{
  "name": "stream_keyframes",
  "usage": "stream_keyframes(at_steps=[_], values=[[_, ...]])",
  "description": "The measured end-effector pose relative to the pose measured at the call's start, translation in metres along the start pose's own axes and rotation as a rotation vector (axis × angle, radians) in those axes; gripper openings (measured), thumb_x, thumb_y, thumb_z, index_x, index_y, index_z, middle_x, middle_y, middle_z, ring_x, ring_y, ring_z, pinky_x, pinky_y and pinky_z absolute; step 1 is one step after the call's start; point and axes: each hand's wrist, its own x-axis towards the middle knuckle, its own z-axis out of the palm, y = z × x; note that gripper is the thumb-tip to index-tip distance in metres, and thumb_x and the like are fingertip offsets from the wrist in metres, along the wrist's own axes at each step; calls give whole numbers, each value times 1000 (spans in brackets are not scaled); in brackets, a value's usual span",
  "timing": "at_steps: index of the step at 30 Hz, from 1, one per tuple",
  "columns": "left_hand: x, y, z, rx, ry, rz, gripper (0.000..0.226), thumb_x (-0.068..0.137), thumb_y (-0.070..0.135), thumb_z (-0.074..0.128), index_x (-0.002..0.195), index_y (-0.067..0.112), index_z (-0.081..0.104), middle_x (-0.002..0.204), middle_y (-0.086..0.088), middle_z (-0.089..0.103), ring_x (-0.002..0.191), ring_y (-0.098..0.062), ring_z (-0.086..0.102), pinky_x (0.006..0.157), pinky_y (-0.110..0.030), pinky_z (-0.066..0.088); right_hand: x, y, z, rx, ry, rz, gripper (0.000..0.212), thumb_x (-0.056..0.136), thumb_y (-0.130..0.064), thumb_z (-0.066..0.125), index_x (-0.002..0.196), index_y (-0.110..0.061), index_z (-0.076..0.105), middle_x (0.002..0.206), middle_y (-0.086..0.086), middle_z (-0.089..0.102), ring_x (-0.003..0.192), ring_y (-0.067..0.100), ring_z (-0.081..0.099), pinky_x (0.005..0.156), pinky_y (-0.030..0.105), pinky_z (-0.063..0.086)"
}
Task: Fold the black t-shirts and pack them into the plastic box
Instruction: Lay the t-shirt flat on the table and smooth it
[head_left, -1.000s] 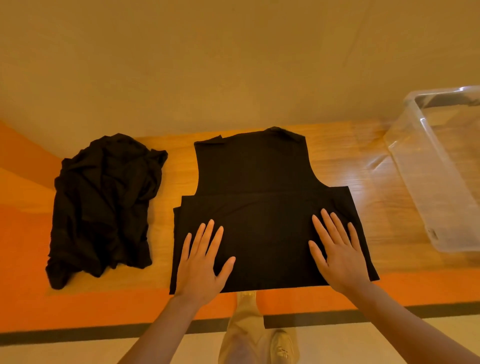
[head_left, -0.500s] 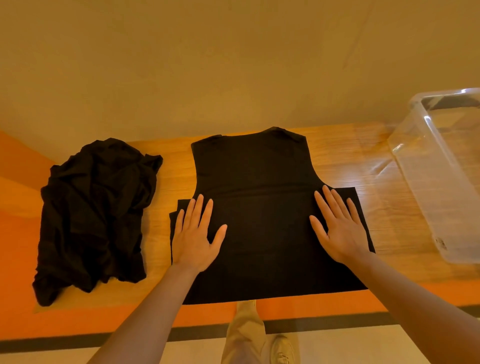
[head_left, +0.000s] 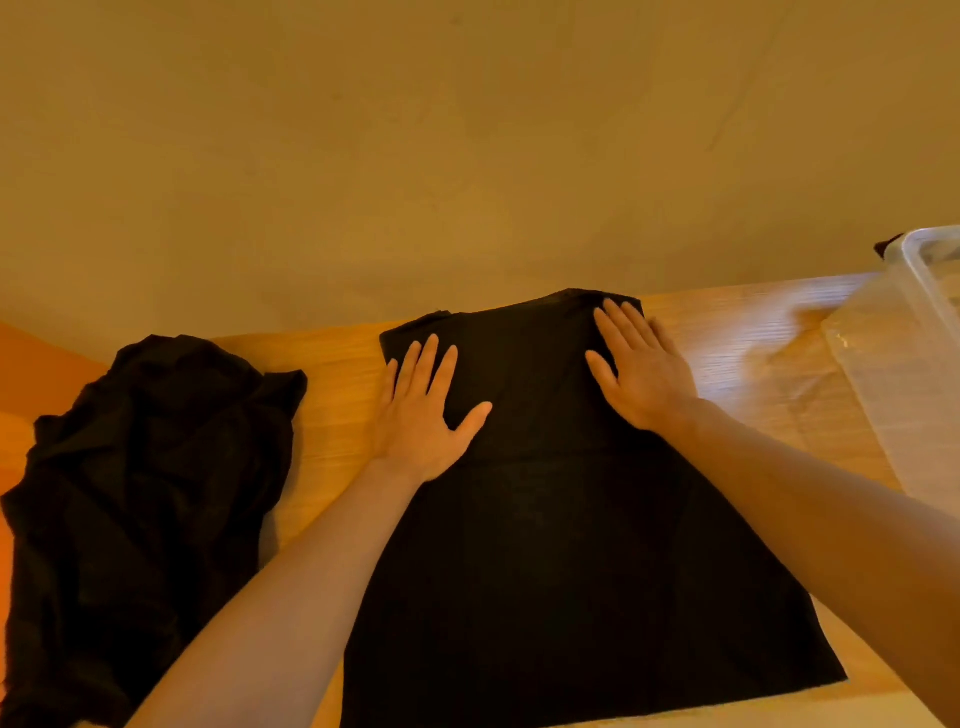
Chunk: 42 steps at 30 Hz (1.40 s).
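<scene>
Smoothing step: both palms are flat on the upper part of the black t-shirt (head_left: 561, 545), which is spread on the wooden tabletop (head_left: 753, 358) right in front of the person.
Left hand (head_left: 423, 413): fingers (head_left: 431, 364) spread apart, pressing down near the shirt's left shoulder edge, gripping nothing.
Right hand (head_left: 641, 371): fingers apart too, flat near the collar on the right side, gripping nothing.
How I'd do it well: press outward from the middle toward the edges so wrinkles get pushed off instead of trapped, and keep the side edges parallel before making the next fold. A crease line already shows across the shirt just below the hands, so I'd line the next fold up with that.
Watch out: thin jersey probably slides on smooth wood, so light even pressure, no dragging.
Shirt count: one laid flat, plus a crumpled black pile (head_left: 140, 493) to the left; can't tell how many are in it.
Box count: one clear plastic box (head_left: 914, 374) at the far right, well apart from the flat shirt.
Hands count: two.
</scene>
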Motion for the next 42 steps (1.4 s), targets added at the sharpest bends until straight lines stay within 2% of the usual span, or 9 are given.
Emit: stream_keyframes(at_steps=[7,11,13,19,25,30,35,37,42], values=[[-19,3,10,5,18,83,86,85,79,14,154,29,1,162,1,-8,147,-17,-15,121,-43,-3,-31,12,5,34,25,91,72,92,-59,4,154,-22,3,161,-6,-5,146,9,-14,119,41,-8],[-23,5,10,-36,31,68,83,87,77,17,154,30,2,161,1,-9,147,-15,-16,120,-42,-5,-55,11,4,-8,108,94,69,96,-55,13,152,-15,24,160,1,15,148,16,6,119,45,-4],[-14,3,5,-62,65,54,79,90,73,17,154,27,6,162,0,-4,148,-16,-13,121,-42,-3,-47,8,-1,7,134,51,66,97,-51,16,151,-15,27,159,1,20,147,17,14,119,44,-2],[26,-5,1,-4,13,12,81,88,72,8,154,27,1,162,-1,-7,147,-17,-14,120,-41,-8,-2,11,2,22,25,10,72,92,-59,2,154,-23,3,162,-5,-2,147,10,-9,119,39,-10],[26,-5,1,-24,62,1,82,88,73,11,155,25,2,162,-3,-5,148,-19,-12,120,-42,-7,6,15,-7,14,41,-5,73,93,-62,3,154,-22,4,162,-3,-3,147,12,-11,118,39,-13],[-4,-2,-12,-174,194,49,67,98,56,14,154,20,14,162,-3,5,149,-17,-3,121,-40,-2,-43,1,-21,150,143,-45,62,100,-51,15,154,-20,12,161,-3,5,148,11,-4,121,40,-3],[-76,-7,2,-140,60,306,61,100,52,25,153,21,22,162,0,11,149,-14,3,120,-44,8,-123,-4,-6,88,19,-217,58,101,-49,23,153,-23,18,161,-4,10,148,11,1,120,43,4],[-96,-10,13,-60,14,277,64,99,57,23,153,22,20,162,1,10,149,-15,3,119,-46,12,-141,-1,8,35,-32,-226,59,100,-51,22,153,-26,17,161,-3,11,148,12,2,120,45,6],[-118,1,20,10,12,205,69,97,61,23,154,22,16,162,-1,8,149,-16,1,120,-43,4,-156,2,19,-33,-34,-199,59,100,-52,22,153,-26,18,161,-4,10,149,13,2,119,48,11]])
